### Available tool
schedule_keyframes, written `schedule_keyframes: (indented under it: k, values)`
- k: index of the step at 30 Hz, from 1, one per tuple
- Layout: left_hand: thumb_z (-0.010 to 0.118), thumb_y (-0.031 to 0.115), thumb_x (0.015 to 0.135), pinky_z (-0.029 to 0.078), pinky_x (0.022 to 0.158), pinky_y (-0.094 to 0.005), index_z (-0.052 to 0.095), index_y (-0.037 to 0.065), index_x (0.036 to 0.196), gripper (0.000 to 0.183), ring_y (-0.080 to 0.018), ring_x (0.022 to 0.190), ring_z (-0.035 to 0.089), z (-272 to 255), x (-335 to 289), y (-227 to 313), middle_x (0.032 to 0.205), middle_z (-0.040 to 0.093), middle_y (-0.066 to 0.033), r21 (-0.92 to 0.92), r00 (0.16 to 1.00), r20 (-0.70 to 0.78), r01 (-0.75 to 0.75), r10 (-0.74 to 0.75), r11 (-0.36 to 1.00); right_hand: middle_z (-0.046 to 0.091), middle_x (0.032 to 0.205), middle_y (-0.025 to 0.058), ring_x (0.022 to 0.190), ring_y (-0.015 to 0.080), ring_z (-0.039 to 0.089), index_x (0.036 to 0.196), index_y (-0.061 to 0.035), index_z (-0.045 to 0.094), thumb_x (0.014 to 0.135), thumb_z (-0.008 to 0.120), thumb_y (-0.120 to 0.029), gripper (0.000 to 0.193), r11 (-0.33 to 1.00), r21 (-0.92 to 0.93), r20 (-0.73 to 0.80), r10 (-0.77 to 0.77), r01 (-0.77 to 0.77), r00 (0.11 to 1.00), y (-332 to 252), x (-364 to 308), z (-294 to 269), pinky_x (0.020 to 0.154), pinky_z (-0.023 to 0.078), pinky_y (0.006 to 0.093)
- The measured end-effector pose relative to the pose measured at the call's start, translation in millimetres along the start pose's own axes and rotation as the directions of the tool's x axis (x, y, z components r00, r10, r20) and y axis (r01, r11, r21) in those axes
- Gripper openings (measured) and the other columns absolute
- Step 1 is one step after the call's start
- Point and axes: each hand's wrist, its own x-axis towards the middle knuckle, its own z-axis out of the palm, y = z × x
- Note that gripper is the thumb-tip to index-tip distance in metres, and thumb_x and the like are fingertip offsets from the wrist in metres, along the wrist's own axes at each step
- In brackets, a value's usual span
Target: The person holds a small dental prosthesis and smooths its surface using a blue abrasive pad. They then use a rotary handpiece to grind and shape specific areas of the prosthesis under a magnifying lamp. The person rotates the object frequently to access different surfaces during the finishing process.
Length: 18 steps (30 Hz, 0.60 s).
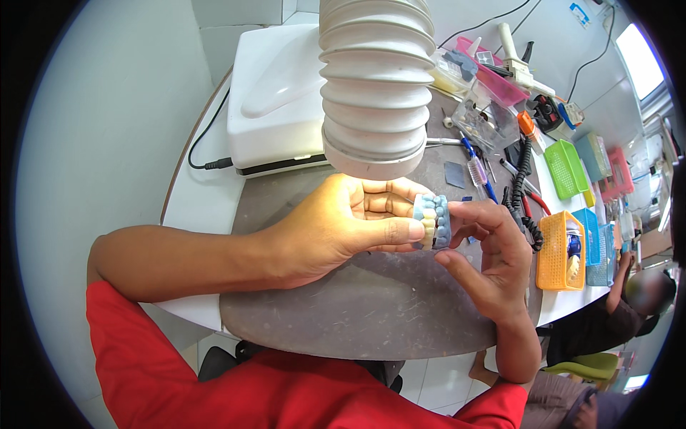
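A small blue-grey dental model (441, 223), with several cream-coloured teeth along its left part, is held up over the grey bench top (357, 307), under the ribbed white hose. My left hand (336, 222) is closed on its left side, thumb in front and fingers behind. From the right, my right hand (493, 250) pinches the model's other side, the forefinger at its upper edge and the thumb low down. The fingers hide part of the model's back and base.
The thick white hose (376, 93) hangs close above my hands. Behind it stands a white machine (275, 100). Brushes, a coiled black cord (520, 193), an orange basket (561, 250) and a green basket (566, 169) lie to the right. Another person (607, 314) sits farther right.
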Motion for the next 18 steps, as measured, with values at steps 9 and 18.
schedule_keyframes:
  k: [9,18]
  values:
    - [0.069,0.01,0.092,0.053,0.093,-0.03,0.051,0.0,0.129,0.043,-0.014,0.108,0.062,1.3,0.5,0.8,0.118,0.063,-0.009,0.001,1.0,0.004,-0.011,0.011,1.0,0.066,0.102,0.0109,0.09,0.0142,0.065,0.121,0.0049,0.063,0.08,0.075,0.005,0.043,0.999,0.053,-0.011,0.006,-0.006,1.0,-1.4,-0.4,-0.7,0.079,0.054,0.0278]
    - [0.069,0.01,0.092,0.053,0.094,-0.0307,0.05,-0.002,0.13,0.044,-0.015,0.109,0.062,0.4,0.1,0.8,0.118,0.063,-0.0101,0.038,1.0,0.004,-0.016,0.016,0.999,0.066,0.097,0.0081,0.087,0.0122,0.065,0.122,0.005,0.062,0.081,0.077,0.003,0.043,0.994,0.103,-0.013,0.04,-0.039,0.999,-3.6,-0.7,-0.2,0.079,0.053,0.027]
